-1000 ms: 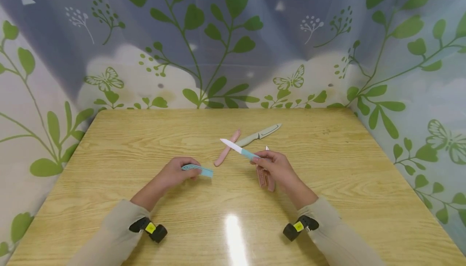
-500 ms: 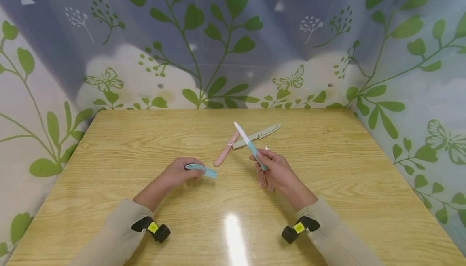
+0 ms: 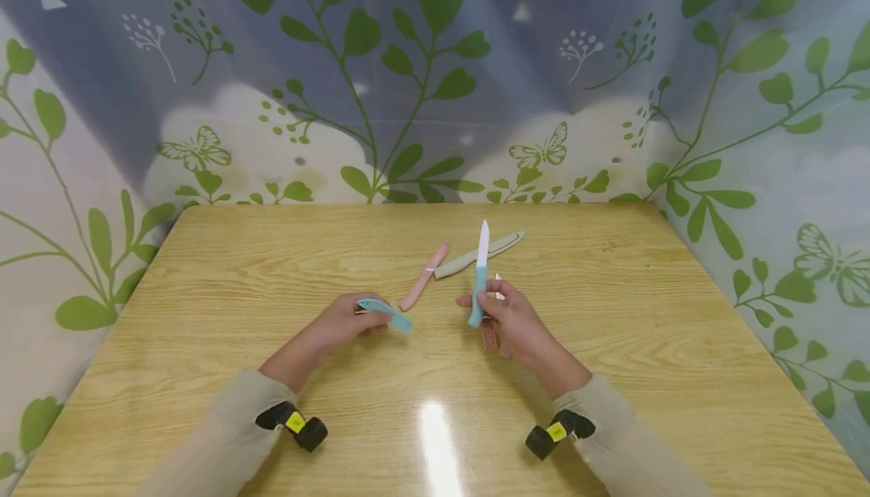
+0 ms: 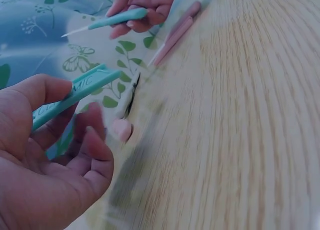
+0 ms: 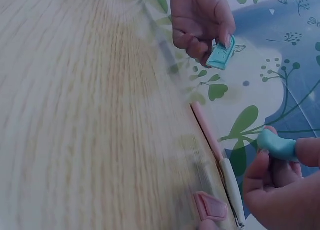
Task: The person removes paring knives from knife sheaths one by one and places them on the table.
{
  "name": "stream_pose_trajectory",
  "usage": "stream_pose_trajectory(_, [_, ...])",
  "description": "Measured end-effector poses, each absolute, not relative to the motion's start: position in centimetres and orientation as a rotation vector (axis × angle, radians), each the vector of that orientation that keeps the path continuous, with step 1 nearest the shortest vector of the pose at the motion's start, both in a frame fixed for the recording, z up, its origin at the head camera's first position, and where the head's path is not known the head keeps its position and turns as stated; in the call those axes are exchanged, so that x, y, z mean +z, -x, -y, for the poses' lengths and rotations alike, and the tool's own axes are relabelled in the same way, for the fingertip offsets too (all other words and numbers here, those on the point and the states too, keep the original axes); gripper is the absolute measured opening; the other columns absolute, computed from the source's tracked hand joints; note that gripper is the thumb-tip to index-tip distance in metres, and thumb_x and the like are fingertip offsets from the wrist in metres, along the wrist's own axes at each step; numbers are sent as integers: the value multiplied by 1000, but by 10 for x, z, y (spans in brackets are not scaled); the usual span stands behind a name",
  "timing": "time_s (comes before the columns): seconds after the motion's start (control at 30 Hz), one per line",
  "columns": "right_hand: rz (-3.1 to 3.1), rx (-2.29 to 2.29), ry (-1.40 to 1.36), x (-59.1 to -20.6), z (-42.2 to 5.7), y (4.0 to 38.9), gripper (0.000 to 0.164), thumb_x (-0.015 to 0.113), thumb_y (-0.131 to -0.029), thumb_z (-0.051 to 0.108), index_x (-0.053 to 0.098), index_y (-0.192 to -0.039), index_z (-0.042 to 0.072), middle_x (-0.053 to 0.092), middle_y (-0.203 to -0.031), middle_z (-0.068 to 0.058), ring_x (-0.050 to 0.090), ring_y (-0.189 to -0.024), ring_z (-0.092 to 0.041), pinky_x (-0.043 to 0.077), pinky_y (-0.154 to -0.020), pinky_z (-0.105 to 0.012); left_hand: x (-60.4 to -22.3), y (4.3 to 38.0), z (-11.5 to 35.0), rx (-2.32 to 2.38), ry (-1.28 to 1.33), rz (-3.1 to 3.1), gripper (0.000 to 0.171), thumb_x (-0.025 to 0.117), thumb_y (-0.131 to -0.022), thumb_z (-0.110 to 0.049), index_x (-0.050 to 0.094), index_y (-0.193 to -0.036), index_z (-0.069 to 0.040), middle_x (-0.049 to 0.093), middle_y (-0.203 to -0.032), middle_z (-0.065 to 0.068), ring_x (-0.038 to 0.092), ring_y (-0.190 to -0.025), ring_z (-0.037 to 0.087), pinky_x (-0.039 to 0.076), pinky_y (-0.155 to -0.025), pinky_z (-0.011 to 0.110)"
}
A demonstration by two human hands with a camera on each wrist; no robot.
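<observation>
My left hand (image 3: 340,322) holds a teal blade sheath (image 3: 397,321) between thumb and fingers, its end pointing to the right. In the left wrist view, raised lettering shows on the sheath (image 4: 82,93). Across from it my right hand (image 3: 519,319) pinches a small knife (image 3: 480,278) by its teal handle. The knife's white blade (image 3: 483,240) is bare and points away, up toward the back. Sheath and knife are apart, both above the table. In the right wrist view the handle's rounded end (image 5: 275,144) sticks out past the fingers.
Behind the hands a pink knife (image 3: 420,283) lies touching a grey-green sheathed knife (image 3: 506,242). Partly hidden below my right hand lie a pink sheath (image 3: 489,336) and another pink-handled knife (image 3: 505,349). A leaf-patterned curtain (image 3: 421,142) borders the wooden table (image 3: 306,248).
My right hand has turned the teal-handled knife from pointing left to pointing away from me. My left hand has moved slightly right with the teal sheath, which now tilts more downward.
</observation>
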State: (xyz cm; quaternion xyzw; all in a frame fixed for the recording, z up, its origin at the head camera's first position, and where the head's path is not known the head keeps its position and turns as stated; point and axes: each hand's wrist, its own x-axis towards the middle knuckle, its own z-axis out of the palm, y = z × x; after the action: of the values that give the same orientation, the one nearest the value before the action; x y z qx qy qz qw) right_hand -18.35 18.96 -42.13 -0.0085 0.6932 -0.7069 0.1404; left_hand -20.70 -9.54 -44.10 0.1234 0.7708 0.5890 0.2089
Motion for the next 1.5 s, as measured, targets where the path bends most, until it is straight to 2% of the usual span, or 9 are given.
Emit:
stream_pose_trajectory(0.13, [-2070,-2002,20,-424,-189,183,24,45,-102,12,43,-117,-5,61,-105,-12,57,-74,-13,48,-69,-24,-440,207,89,1640,-340,-2109,18,62,-92,-14,62,-101,1,72,-92,16,61,-82,23,48,-71,31])
stream_pose_trajectory(0.3, [-2148,-1935,-46,-429,-192,184,24,53,-98,13,48,-113,-6,55,-90,-8,57,-70,-15,48,-62,-25,-440,206,84,1644,-340,-2115,16,65,-90,-13,59,-94,1,71,-88,19,56,-71,20,44,-63,28])
stream_pose_trajectory(0.5, [-2209,-1832,-121,-431,-195,182,26,64,-92,21,55,-104,-1,58,-70,-10,47,-51,-17,30,-40,-25,-442,205,78,1659,-363,-2139,15,68,-88,-12,58,-90,-1,64,-75,7,50,-64,18,42,-59,28])
stream_pose_trajectory(0.73, [-2326,-1716,-137,-432,-190,181,21,67,-88,16,60,-99,-1,55,-56,-7,41,-42,-13,29,-38,-23,-441,203,68,1678,-333,-2078,22,66,-89,-13,60,-103,3,67,-94,11,62,-81,18,53,-74,33])
stream_pose_trajectory(0.83, [-2356,-1701,-132,-432,-188,180,20,67,-88,13,61,-98,-3,54,-55,-6,39,-41,-12,28,-37,-23,-441,203,63,1661,-360,-2083,22,64,-91,-14,60,-106,3,67,-100,14,63,-86,20,53,-77,35])
stream_pose_trajectory(1.0, [-2417,-1626,-155,-434,-186,180,19,69,-86,14,63,-95,-2,59,-64,-8,43,-44,-12,28,-37,-21,-444,205,56,1587,-444,-2103,15,56,-97,-13,60,-101,0,62,-94,11,59,-79,21,46,-63,29])
stream_pose_trajectory(1.17, [-2510,-1516,-163,-437,-182,180,15,72,-83,13,66,-88,0,64,-73,-8,52,-53,-13,43,-46,-23,-445,205,47,1500,-485,-2165,13,50,-99,-8,60,-100,1,61,-95,13,62,-75,21,46,-59,28])
stream_pose_trajectory(1.3, [-2565,-1468,-126,-437,-179,180,13,72,-82,11,67,-84,-1,65,-71,-7,56,-59,-14,50,-54,-26,-444,205,37,1374,-514,-2304,9,56,-96,-8,61,-90,-2,63,-82,9,59,-64,16,45,-55,25])
stream_pose_trajectory(1.5, [-2597,-1434,-121,-437,-177,180,13,73,-82,12,67,-81,1,64,-67,-7,53,-54,-14,44,-49,-24,-440,206,25,1261,-478,-2420,11,68,-88,-14,64,-84,-4,60,-66,5,50,-53,11,39,-48,22])
